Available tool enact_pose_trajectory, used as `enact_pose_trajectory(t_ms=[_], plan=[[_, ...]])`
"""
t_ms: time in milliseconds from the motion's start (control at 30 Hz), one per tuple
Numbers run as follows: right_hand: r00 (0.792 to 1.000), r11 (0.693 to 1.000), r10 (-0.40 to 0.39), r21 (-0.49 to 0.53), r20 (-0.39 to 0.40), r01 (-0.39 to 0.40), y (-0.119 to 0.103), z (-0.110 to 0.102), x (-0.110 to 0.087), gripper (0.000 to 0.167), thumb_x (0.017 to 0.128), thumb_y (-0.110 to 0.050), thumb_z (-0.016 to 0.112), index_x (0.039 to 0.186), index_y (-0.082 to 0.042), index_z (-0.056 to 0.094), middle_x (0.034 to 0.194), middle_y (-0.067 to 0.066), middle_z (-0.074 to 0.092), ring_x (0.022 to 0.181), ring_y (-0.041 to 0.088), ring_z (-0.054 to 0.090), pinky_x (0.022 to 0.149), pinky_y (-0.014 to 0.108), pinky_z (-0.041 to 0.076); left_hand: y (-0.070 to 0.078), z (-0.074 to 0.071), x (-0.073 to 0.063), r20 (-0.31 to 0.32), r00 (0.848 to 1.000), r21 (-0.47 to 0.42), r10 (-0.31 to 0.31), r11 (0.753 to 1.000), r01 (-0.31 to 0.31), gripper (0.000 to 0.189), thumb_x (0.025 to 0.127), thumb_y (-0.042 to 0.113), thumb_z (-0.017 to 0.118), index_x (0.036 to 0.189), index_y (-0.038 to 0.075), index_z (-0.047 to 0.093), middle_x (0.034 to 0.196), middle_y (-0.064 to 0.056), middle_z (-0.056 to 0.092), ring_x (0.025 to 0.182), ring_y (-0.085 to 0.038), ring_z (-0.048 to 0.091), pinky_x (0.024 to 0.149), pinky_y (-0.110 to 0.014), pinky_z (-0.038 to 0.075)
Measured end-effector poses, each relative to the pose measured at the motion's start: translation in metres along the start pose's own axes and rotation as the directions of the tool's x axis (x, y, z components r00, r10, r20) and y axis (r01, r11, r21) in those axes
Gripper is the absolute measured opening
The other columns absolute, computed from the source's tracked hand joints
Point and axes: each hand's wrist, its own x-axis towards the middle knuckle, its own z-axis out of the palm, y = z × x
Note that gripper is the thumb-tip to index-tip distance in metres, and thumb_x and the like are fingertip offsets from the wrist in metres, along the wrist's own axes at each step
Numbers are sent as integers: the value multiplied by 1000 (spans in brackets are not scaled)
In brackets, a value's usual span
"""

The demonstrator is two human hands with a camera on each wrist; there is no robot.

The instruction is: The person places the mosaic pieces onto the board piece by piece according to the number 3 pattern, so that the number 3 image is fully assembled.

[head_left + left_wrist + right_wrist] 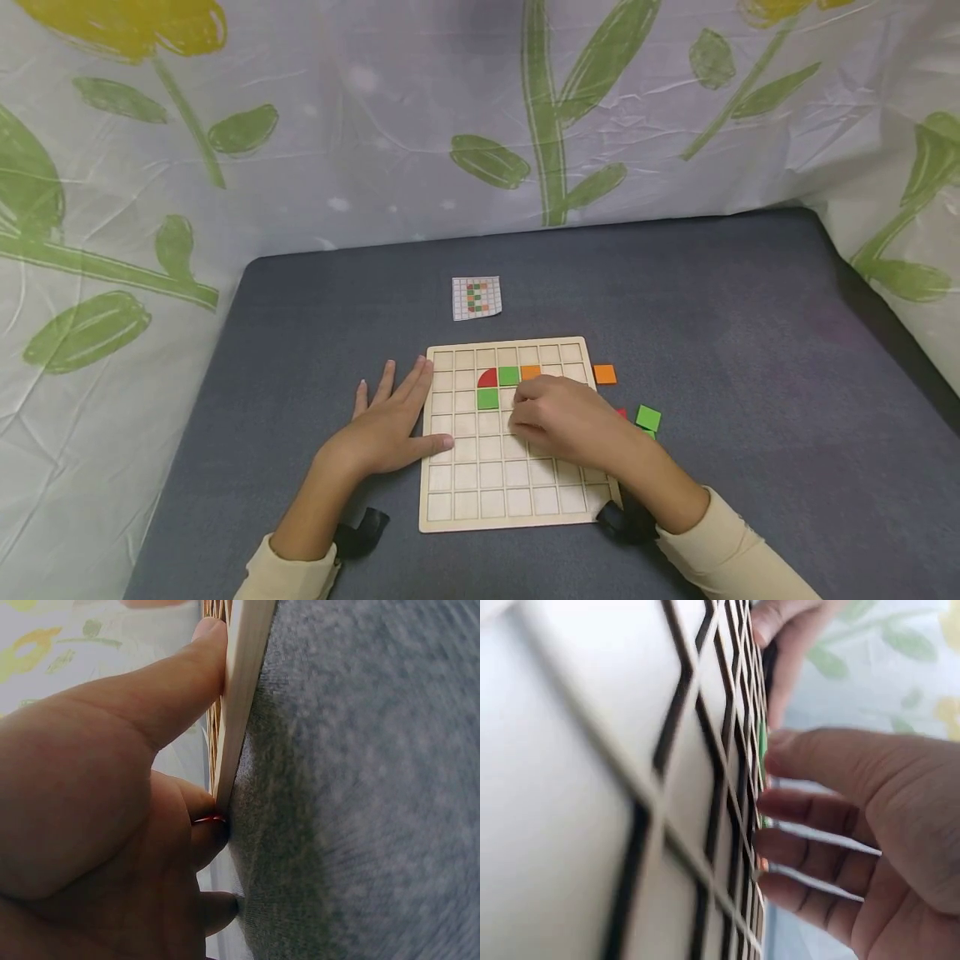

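Observation:
A square wooden grid board (pixel 480 500) lies on the dark table. My left hand (pixel 386 433) rests spread over its left edge, thumb on the board's top and fingertips along the side; the left wrist view shows this thumb (pixel 187 682) against the rim. On the board sit a red quarter-circle tile (pixel 489 379), a green tile (pixel 508 376), an orange tile (pixel 530 372) and another green tile (pixel 487 399). My right hand (pixel 562 417) is over the middle, its bent fingertips down at the grid. In the right wrist view its thumb (pixel 817 754) and fingers stand apart, with no tile visible between them.
Right of the board lie an orange tile (pixel 604 374), a partly hidden red piece (pixel 621 412) and green tiles (pixel 648 417). A small printed pattern card (pixel 477 298) lies beyond the board. A flower-printed curtain (pixel 360 167) hangs behind the table.

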Motion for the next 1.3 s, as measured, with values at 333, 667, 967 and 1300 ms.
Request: enact_pose_trajectory(t_ms=[333,667,967,1300], plan=[[984,984,176,24,23,-177,36,-43,-27,14,83,-1,78,96,-7,78,91,1,68,77,13,61,65,32,52,-1,0,-1,-6,1000,-16,6,1000,-6,108,87,55,72,162,10,9,167,-10,8,150,-43,-7,110,-70,-7],[892,903,430,-75,136,-424,60,-65,-45,29,81,-1,78,110,0,74,105,12,67,90,29,65,74,46,54,-1,0,-1,-5,1000,-17,6,1000,-6,108,87,55,72,162,10,8,167,-9,7,150,-42,-8,110,-70,-7],[879,894,447,-89,164,-438,69,-52,-46,15,82,-1,77,97,-5,75,90,3,62,75,18,57,65,39,51,-2,1,0,3,1000,-17,8,1000,-8,108,87,57,71,162,11,7,167,-8,6,150,-42,-8,111,-69,-8],[885,897,442,-101,148,-431,69,-52,-47,10,79,-3,78,86,-8,74,83,-1,59,66,13,49,58,33,45,-2,1,-1,9,1000,-12,4,1000,-4,107,88,56,70,162,11,8,167,-8,5,150,-42,-8,110,-69,-7]])
